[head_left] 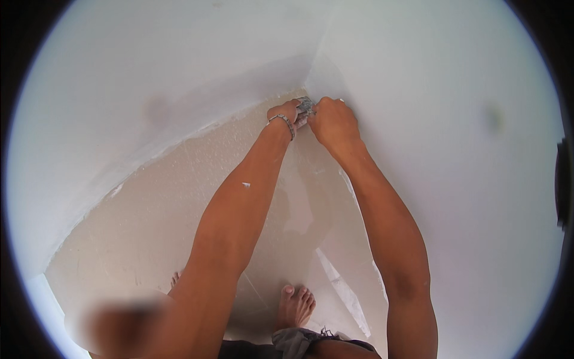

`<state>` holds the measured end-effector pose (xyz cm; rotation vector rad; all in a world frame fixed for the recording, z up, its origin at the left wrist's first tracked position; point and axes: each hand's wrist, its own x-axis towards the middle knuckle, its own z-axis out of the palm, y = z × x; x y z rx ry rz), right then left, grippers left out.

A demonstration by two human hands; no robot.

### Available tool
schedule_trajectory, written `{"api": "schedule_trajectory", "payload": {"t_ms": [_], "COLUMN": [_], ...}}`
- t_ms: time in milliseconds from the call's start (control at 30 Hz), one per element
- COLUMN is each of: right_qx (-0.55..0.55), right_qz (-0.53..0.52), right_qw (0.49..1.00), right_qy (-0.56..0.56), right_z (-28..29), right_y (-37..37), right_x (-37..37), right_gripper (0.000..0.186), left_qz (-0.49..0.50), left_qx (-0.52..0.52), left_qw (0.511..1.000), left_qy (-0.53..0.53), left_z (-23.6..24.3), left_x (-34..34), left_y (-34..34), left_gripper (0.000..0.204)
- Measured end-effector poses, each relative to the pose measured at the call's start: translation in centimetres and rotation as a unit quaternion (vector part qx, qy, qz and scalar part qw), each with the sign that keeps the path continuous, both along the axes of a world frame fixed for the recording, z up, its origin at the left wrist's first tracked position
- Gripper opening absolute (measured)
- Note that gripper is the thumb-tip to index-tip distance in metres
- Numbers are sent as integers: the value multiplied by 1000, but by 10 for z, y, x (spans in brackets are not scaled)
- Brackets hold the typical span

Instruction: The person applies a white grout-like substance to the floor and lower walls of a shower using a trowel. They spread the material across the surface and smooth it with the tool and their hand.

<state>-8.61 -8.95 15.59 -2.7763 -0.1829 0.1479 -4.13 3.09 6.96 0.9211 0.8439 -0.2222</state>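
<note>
Both arms stretch ahead, low down into the corner where two white walls meet the floor. My left hand (283,112), with a bracelet (286,124) on its wrist, is closed on a crumpled grey piece (305,106) that looks thin and smeared with white. Right beside it, my right hand (335,121) is closed too, its thumb side against the same grey piece. Its fingertips are turned away and partly hidden. Whether the piece is cloth, paper or film I cannot tell. A white fleck sits on my left forearm.
White walls (454,149) rise on both sides; ragged white edging follows their foot. A long white strip (344,293) lies on the beige floor (197,173), near my bare foot (296,306). White specks dot the floor. A blurred brown shape (125,323) is at the lower left.
</note>
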Motion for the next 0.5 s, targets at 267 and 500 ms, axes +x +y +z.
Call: {"api": "schedule_trajectory", "payload": {"t_ms": [267,500], "right_qx": [13,-34], "right_qz": [-24,-20], "right_qw": [1000,999], "right_qy": [11,3], "right_z": [-7,1], "right_y": [5,5], "right_x": [-1,4], "right_gripper": [33,33], "left_qz": [-10,-48], "left_qx": [5,25], "left_qw": [1000,998], "left_qy": [5,-22], "left_z": [-8,0], "left_x": [5,-1], "left_y": [5,2], "left_gripper": [27,26]}}
